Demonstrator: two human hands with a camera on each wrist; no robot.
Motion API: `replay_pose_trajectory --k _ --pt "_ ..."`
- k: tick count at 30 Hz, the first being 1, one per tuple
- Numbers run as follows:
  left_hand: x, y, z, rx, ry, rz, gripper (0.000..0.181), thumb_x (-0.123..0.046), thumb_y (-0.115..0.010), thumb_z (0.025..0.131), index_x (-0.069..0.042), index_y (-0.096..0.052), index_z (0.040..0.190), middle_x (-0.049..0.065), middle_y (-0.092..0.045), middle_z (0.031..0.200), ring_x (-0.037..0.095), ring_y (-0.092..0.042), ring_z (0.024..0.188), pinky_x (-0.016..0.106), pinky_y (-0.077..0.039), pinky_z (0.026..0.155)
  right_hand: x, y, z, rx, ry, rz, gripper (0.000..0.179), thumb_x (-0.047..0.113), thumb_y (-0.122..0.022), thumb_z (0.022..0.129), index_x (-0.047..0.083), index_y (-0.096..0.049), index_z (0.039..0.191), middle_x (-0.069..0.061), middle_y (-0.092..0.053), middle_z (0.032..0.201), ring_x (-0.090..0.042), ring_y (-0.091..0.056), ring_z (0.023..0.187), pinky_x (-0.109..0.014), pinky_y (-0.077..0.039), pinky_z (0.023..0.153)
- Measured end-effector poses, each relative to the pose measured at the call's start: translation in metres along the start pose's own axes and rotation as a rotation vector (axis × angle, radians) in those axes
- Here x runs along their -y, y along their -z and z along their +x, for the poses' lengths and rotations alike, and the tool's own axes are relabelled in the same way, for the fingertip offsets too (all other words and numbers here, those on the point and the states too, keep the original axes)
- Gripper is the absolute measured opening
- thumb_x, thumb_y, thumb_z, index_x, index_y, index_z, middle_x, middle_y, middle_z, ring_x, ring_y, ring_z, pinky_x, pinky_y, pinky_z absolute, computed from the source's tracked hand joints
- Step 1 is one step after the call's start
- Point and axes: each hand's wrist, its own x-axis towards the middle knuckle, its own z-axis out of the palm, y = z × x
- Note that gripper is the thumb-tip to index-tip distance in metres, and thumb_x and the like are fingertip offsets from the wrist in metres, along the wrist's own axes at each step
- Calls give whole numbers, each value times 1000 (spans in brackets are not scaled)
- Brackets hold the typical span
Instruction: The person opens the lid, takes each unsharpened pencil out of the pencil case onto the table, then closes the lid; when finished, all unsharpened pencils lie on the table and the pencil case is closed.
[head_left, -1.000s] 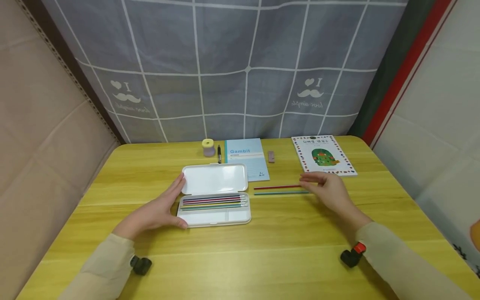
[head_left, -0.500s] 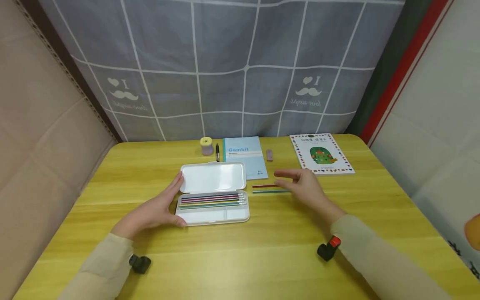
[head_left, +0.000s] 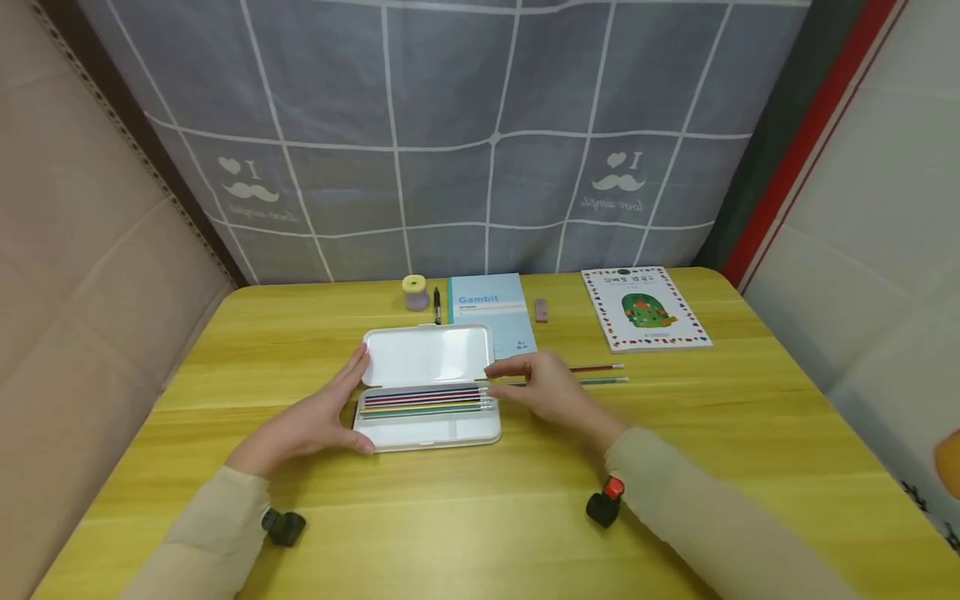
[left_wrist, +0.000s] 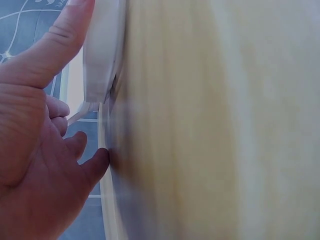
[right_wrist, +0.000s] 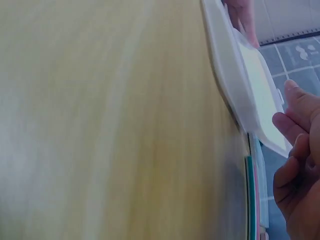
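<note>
An opened white pencil case (head_left: 412, 435) lies on the table, its lid (head_left: 427, 356) folded back. Several striped pencils (head_left: 423, 406) rest in its upper compartment. My left hand (head_left: 315, 425) spans the case's left side, thumb at the front corner and straight fingers along the lid's edge. At the right end of the case is my right hand (head_left: 551, 387), thumb and forefinger apart by the pencil ends; the right wrist view shows nothing between them. Partly hidden under that hand, a red pencil (head_left: 600, 367) and a green pencil (head_left: 606, 381) lie on the table.
Behind the case lie a light blue notebook (head_left: 491, 310), a black pen (head_left: 437, 306), a small yellow-topped jar (head_left: 415, 293) and a pinkish eraser (head_left: 541, 311). A white picture booklet (head_left: 647, 308) is at the back right. A grey checked curtain (head_left: 442, 192) hangs behind the table.
My right hand has moved left, from the right end of the two loose pencils, over them, to the case's right end. The left hand stays at the case.
</note>
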Motion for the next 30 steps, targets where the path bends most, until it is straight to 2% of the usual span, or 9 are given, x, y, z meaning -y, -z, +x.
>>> replay_pose_trajectory --k 1,4,8,12,18,24,30 --pt "0 0 0 0 0 -1 146 -42 -95 70 -6 9 166 10 20 173 44 5 158 64 -12 124 1 -4 1 20 -7 -8 28 22 -82 93 15 -80 120 3 -76 120 -16 -66 116 -37 -55 101" --pt "0 0 0 2 0 -5 145 -41 -95 71 -7 9 166 10 20 173 44 5 158 64 -12 124 3 -14 4 66 -11 -56 29 23 -81 93 15 -80 121 4 -76 120 -17 -65 118 -41 -53 104" --pt "-1 0 0 -1 -6 -6 146 -41 -95 70 -5 8 166 12 20 173 46 4 158 65 -12 124 6 -24 8 79 36 -194 31 26 -82 93 15 -79 122 4 -77 119 -16 -67 119 -41 -54 104" --pt "-1 1 -1 -1 -7 -15 146 -40 -95 70 -5 8 166 13 20 173 47 4 157 65 -11 123 9 -30 8 55 59 -305 30 28 -81 93 18 -80 121 4 -77 119 -16 -68 118 -40 -55 101" --pt "-2 1 -2 1 -14 -39 145 -38 -96 69 -4 7 166 14 19 173 48 5 157 67 -10 122 13 -34 10 53 60 -374 25 25 -78 96 21 -80 121 3 -76 121 -17 -67 119 -40 -54 102" --pt "-1 0 -1 5 -4 -29 146 -40 -95 69 -5 8 166 13 19 173 46 6 157 65 -10 123 17 -36 13 84 62 -459 25 26 -78 96 20 -80 121 4 -77 119 -17 -69 116 -39 -55 101" --pt "-3 0 -2 -4 -16 -35 145 -38 -96 69 -3 6 166 14 18 173 49 4 157 67 -10 122 26 -35 12 118 89 -563 27 28 -76 98 21 -79 124 4 -77 120 -17 -70 114 -39 -56 98"
